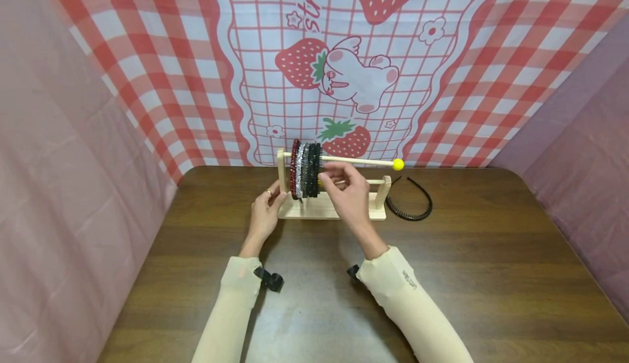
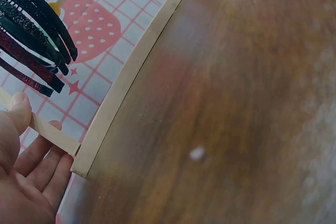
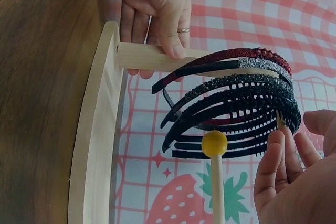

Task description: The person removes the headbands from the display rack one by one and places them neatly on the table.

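Note:
A wooden stand (image 1: 314,213) carries two rods, the upper one (image 1: 361,160) ending in a yellow ball (image 1: 398,165). Several headbands hang together on that rod near the left post: a red one (image 1: 294,174), a silver one (image 1: 300,174) and several dark ones (image 1: 312,172). My left hand (image 1: 263,213) grips the left post (image 3: 152,57), thumb on one face and fingers on the other. Beside the black headbands is my right hand (image 1: 349,194), fingers bent loosely and thumb apart from them in the right wrist view; whether the fingertips touch the headbands is unclear.
On the brown table (image 1: 472,265), a black toothed headband (image 1: 413,218) lies just right of the stand. A checked strawberry cloth (image 1: 255,79) hangs behind the table. Pink curtains (image 1: 64,188) border the sides.

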